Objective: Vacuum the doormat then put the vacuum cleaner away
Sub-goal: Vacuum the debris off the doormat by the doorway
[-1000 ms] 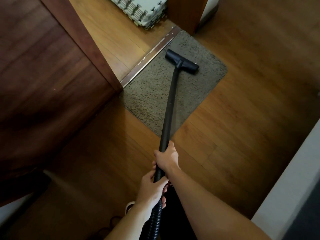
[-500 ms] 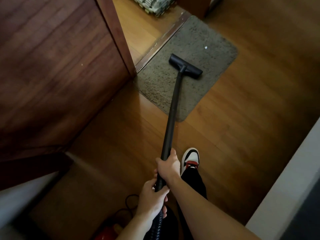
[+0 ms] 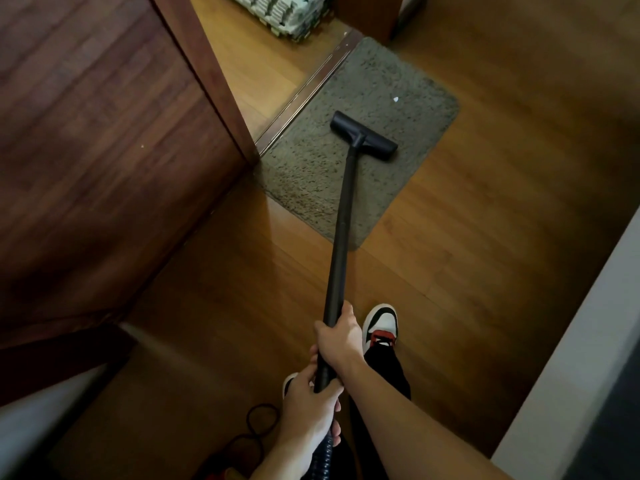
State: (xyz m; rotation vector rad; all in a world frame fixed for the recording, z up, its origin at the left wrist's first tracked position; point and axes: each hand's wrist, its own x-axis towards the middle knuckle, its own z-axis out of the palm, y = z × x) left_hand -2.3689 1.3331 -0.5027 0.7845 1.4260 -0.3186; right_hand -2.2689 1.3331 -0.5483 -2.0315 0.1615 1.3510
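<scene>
A grey-brown shaggy doormat [image 3: 377, 91] lies on the wooden floor by a metal door threshold [image 3: 304, 91]. The black floor nozzle [image 3: 363, 136] of the vacuum rests on the mat's middle, and its long black wand [image 3: 341, 237] runs back toward me. My right hand [image 3: 337, 336] grips the wand higher up. My left hand [image 3: 306, 407] holds it just below, where the ribbed hose [image 3: 320, 459] begins. A small white scrap [image 3: 396, 98] lies on the mat beyond the nozzle. A red part of the vacuum body [image 3: 221, 474] peeks in at the bottom edge.
A dark wooden door [image 3: 97, 150] stands open on the left. Stacked grey foam tiles [image 3: 280, 12] lie beyond the threshold. A white wall edge [image 3: 571, 341] runs along the right. A black cord [image 3: 258, 419] loops on the floor near my white, black and red shoe [image 3: 381, 322].
The nozzle has been pulled back toward me from the mat's far part to its middle, uncovering a white scrap. The view shifted and my shoe came into sight.
</scene>
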